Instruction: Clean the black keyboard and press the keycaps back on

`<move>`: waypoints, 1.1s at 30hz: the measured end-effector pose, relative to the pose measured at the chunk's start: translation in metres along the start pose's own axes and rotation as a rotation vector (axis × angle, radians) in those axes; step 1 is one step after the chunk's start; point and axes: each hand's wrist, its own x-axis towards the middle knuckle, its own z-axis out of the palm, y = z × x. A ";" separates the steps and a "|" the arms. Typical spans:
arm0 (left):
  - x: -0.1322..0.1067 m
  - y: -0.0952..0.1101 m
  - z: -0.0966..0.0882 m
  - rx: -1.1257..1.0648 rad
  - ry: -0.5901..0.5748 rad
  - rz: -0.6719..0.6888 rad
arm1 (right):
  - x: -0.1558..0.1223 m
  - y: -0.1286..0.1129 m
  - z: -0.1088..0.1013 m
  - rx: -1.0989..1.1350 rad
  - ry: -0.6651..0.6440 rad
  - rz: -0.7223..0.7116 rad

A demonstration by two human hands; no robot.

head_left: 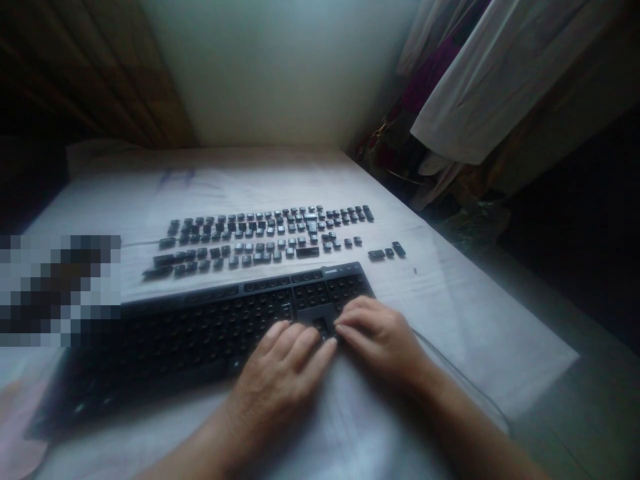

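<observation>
A black keyboard (200, 333) with its keycaps removed lies across a white sheet (450, 300). Both hands rest on its right front part. My left hand (280, 373) lies palm down with fingers stretched flat and pressed together, its tips by the arrow-key area. My right hand (380, 333) lies beside it, fingers curled slightly toward the same spot, its fingertips meeting those of the left. Whether a small key sits under the fingertips is hidden. Several loose black keycaps (260, 237) are laid out in rows behind the keyboard.
Two or three stray keycaps (387, 252) lie right of the rows. A thin cable (465, 380) runs off the keyboard's right end. Hanging cloth (480, 100) and clutter stand at the far right. A blurred patch (60, 290) covers the left.
</observation>
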 end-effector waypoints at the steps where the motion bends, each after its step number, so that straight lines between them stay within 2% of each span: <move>1: 0.000 0.000 0.000 0.003 0.000 0.001 | 0.000 0.000 0.000 0.001 0.001 0.002; 33: 0.000 0.000 -0.001 0.011 -0.023 0.001 | -0.001 0.000 0.002 -0.023 0.021 -0.024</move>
